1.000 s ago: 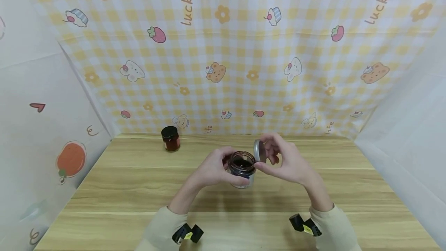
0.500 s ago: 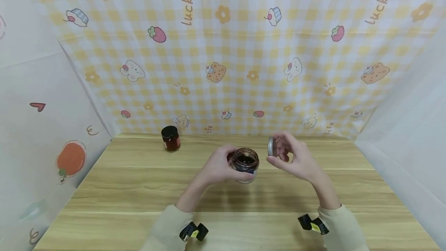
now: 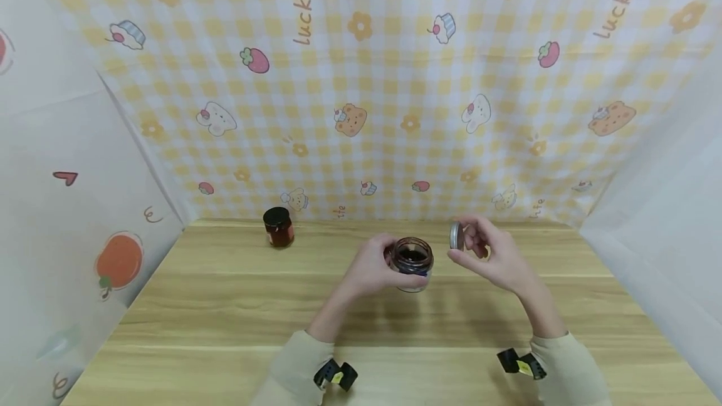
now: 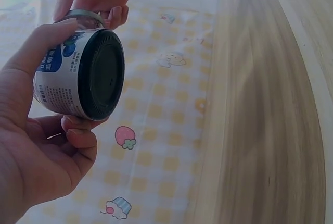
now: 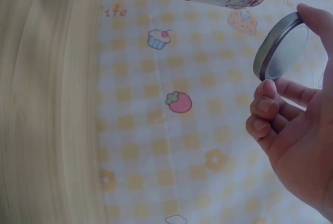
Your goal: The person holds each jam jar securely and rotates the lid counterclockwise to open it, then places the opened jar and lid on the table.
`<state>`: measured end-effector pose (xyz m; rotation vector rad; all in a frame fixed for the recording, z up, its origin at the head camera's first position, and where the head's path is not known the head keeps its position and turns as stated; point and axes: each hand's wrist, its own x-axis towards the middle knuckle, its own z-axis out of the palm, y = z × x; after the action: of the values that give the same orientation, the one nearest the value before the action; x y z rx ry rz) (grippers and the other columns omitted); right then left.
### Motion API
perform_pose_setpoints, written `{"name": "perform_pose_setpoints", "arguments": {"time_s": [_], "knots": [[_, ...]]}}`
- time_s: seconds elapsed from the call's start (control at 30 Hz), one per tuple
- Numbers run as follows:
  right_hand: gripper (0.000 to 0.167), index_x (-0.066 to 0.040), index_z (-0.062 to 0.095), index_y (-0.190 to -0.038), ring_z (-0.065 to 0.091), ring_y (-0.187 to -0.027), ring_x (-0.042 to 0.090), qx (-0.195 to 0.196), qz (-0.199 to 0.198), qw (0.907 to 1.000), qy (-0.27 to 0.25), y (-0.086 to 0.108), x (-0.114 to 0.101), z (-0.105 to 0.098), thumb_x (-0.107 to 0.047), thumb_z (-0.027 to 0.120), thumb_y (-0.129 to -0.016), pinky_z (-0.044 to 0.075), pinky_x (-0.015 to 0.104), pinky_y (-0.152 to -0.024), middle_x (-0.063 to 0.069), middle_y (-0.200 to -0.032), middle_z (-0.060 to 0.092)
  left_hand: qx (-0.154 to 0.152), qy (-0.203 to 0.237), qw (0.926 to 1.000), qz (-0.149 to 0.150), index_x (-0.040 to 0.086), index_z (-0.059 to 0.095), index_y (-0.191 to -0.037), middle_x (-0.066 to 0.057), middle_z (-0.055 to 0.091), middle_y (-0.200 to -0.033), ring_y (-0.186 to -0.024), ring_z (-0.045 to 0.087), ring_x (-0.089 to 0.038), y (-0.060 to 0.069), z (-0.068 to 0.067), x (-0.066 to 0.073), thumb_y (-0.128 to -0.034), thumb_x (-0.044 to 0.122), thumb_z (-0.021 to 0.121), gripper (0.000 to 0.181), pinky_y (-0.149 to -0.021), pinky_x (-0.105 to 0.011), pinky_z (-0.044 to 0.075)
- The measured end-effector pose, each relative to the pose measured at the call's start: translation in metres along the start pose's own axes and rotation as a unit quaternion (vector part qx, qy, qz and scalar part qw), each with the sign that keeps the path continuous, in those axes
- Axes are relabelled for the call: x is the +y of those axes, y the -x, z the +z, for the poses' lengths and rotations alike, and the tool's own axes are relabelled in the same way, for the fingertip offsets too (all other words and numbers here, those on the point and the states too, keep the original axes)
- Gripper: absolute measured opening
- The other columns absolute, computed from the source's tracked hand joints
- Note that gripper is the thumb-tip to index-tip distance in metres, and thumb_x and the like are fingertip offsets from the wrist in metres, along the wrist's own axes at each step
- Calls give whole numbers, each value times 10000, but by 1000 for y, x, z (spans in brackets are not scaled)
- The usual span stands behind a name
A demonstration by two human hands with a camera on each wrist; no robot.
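My left hand (image 3: 379, 267) grips an uncapped glass jar (image 3: 413, 262) of dark jam above the table, its mouth tipped a little toward the head camera. In the left wrist view the jar (image 4: 78, 73) shows its dark base and a white label with blueberries, the thumb on one side and fingers on the other. To its right, my right hand (image 3: 502, 262) pinches a silver lid (image 3: 456, 236) by its rim, held on edge and apart from the jar. The right wrist view shows the lid's (image 5: 283, 47) pale inner face.
A second, smaller jar (image 3: 279, 227) with a black lid and dark red contents stands at the back left of the wooden table (image 3: 225, 306). Behind the table hangs a yellow checked cloth (image 3: 389, 80); a white sheet (image 3: 56, 143) closes off the left side.
The lid has come away from beside the jar's mouth, moving right with my right hand. My left hand has shifted the jar rightward and slightly up. The black-lidded jar has stayed put.
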<state>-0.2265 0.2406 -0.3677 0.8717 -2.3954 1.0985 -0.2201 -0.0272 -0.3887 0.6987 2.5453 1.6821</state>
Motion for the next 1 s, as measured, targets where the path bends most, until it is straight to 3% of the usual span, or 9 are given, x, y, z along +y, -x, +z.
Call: {"name": "perform_pose_setpoints", "arguments": {"time_s": [0.3, 0.57, 0.77, 0.87, 1.0], "knots": [[500, -51, 561, -1204, 468, -627, 193, 68, 300, 9995, 106, 9, 6, -3, -23, 830, -784, 389, 269, -579, -8, -818, 541, 96, -109, 9998, -121, 165, 705, -1022, 67, 642, -988, -940, 583, -126, -2, 15, -2, -643, 419, 940, 514, -789, -314, 521], [494, 33, 535, -1195, 515, -624, 238, 104, 407, 9991, 29, 9, -10, -12, 45, 806, -782, 423, 198, -584, 66, -830, 573, 278, -237, 9989, -280, 148, 707, -1075, 60, 644, -1023, -981, 583, -131, -11, 24, -5, -642, 445, 936, 572, -835, -336, 513], [517, -13, 519, -1205, 552, -654, 166, 101, 614, 9979, 171, 15, 17, -14, 6, 826, -789, 451, 189, -612, 116, -864, 612, 375, -321, 9983, -298, 166, 724, -1081, 73, 656, -1014, -990, 591, -128, -20, 31, -9, -651, 437, 934, 550, -849, -346, 511], [531, -5, 506, -1223, 573, -688, 113, 67, 773, 9968, 212, 18, 28, -14, -16, 827, -799, 465, 176, -638, 115, -877, 625, 505, -273, 9973, -447, 136, 720, -1110, 52, 657, -1027, -1005, 596, -153, -23, 36, -10, -654, 427, 938, 583, -871, -379, 511], [546, 45, 487, -1242, 604, -738, 101, 120, 862, 9962, 80, 19, 22, -18, 4, 815, -807, 483, 158, -673, 117, -889, 624, 706, -362, 9947, -650, 91, 698, -1164, 21, 653, -1069, -1046, 594, -190, -29, 44, -13, -650, 443, 939, 668, -909, -420, 502]]}}
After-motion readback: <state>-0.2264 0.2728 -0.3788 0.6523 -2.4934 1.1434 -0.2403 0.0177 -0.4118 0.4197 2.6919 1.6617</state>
